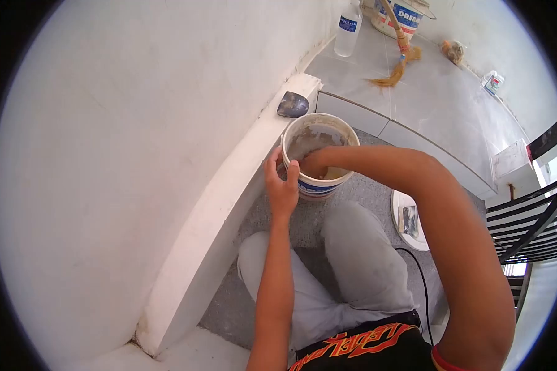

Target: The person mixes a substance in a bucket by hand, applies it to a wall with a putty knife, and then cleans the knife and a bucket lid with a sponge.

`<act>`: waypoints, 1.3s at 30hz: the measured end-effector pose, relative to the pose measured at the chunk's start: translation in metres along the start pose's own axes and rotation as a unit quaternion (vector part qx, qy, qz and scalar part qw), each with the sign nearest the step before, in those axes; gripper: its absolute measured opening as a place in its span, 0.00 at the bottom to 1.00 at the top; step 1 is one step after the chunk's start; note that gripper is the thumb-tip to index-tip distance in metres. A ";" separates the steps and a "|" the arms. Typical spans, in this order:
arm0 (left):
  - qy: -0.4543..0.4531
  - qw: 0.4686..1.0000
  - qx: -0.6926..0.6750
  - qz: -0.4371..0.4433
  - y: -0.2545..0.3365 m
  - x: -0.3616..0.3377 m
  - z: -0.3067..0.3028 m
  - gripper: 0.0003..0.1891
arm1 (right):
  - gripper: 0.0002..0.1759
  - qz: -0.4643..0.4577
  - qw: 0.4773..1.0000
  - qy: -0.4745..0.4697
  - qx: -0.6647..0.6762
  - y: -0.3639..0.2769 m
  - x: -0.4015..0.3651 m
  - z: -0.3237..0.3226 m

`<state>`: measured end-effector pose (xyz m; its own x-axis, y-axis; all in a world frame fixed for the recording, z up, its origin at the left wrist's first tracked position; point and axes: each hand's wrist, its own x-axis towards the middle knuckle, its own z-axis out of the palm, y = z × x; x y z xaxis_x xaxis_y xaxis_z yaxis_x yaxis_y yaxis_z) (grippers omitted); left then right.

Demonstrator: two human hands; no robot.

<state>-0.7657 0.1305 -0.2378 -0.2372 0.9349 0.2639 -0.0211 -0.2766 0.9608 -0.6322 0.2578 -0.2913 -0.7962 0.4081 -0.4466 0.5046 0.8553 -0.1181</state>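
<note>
A white plastic bucket (320, 189) with a blue label stands in front of my knees, its inner wall smeared with a greyish-brown coating. My left hand (281, 188) grips the near left side of the bucket, fingers round its outside and thumb near the rim. Down inside the bucket is my right hand (315, 164); its fingers are hidden, so what they hold does not show. A dark, curved scraper-like piece (293, 104) lies on the white ledge (229, 167), just beyond the bucket.
Left of me rises a white wall (117, 136). A tiled step (439, 93) carries a clear bottle (348, 31), a straw broom (393, 74) and another bucket (397, 18). To the right are a white round lid (422, 240), a black cable (422, 272) and black metal railings (526, 226).
</note>
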 end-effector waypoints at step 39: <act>-0.018 0.999 0.025 0.009 0.004 0.007 -0.006 0.25 | 0.33 0.093 0.970 -0.079 0.211 -0.018 -0.057 -0.077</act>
<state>-0.7730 0.1350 -0.2326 -0.2020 0.9377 0.2828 0.0320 -0.2823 0.9588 -0.6211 0.2438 -0.1957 -0.6340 0.4606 -0.6212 0.7528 0.5515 -0.3594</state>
